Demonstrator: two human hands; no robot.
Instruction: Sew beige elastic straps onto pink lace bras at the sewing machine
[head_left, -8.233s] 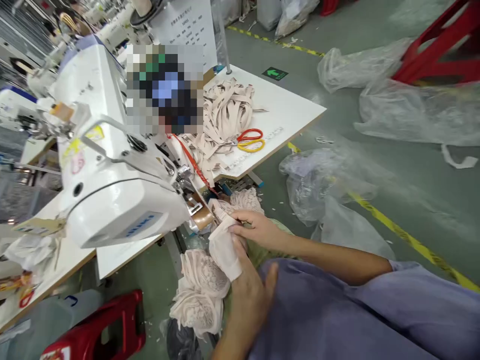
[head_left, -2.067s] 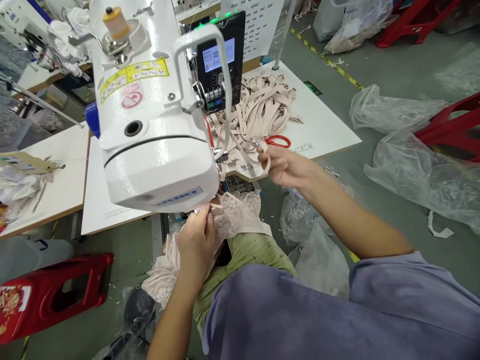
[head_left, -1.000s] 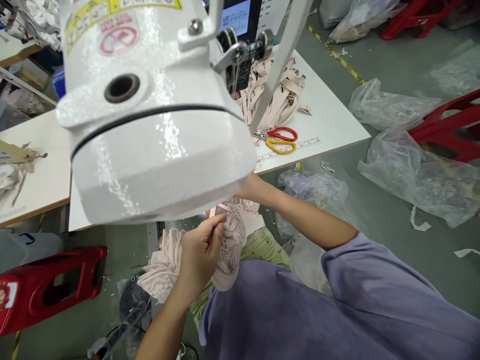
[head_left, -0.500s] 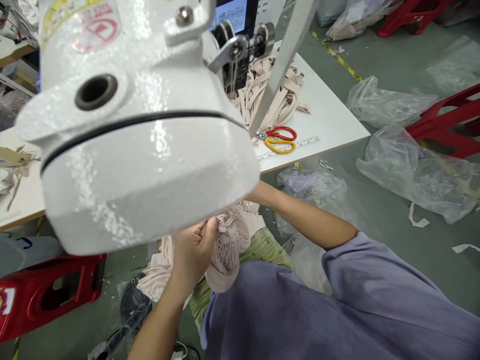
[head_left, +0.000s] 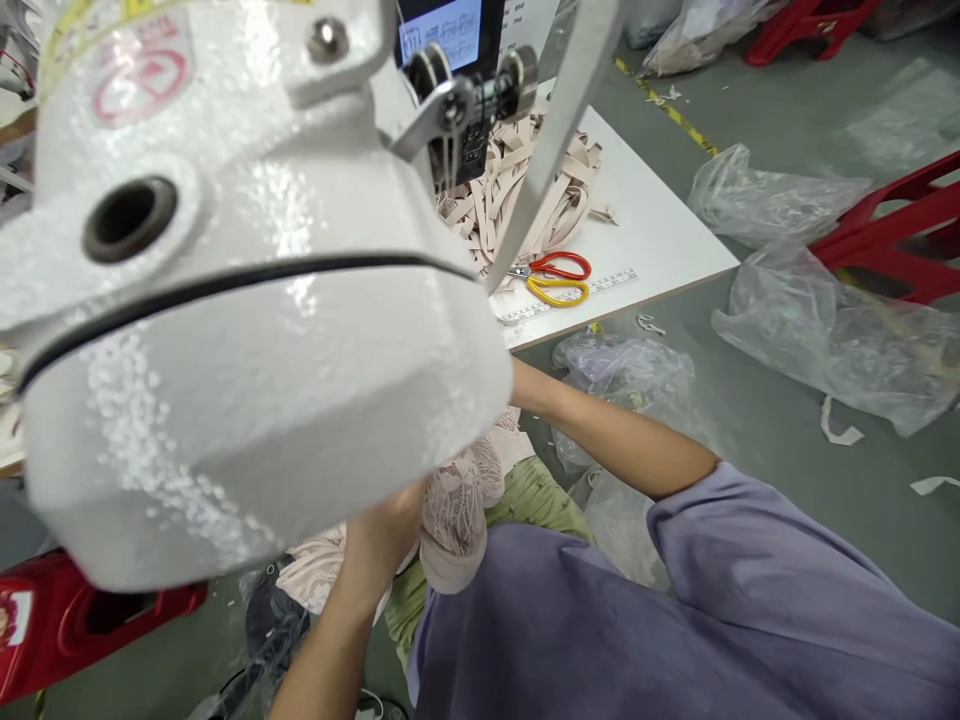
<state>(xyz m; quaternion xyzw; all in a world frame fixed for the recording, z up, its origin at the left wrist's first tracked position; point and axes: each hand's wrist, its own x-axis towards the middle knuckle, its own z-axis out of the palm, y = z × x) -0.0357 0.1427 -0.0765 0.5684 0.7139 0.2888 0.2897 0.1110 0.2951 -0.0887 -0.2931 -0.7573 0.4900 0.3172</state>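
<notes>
The white sewing machine head fills the upper left and covers the work beneath it. My left hand is at its lower edge, closed at the side of a pale pink lace garment; its fingertips are behind the machine. The garment hangs in rounded folds over my lap, and more pale, pleated fabric lies left of my wrist. My right forearm reaches in from the right, and the hand itself is hidden behind the machine head.
Red-and-yellow-handled scissors lie by a ruler on the white table. Behind them is a heap of beige strips. Clear plastic bags and red stools stand around on the floor.
My view has shifted, so the machine head appears lower and further left, covering more of my left hand. The thumb seen pressing on the lace earlier is now hidden.
</notes>
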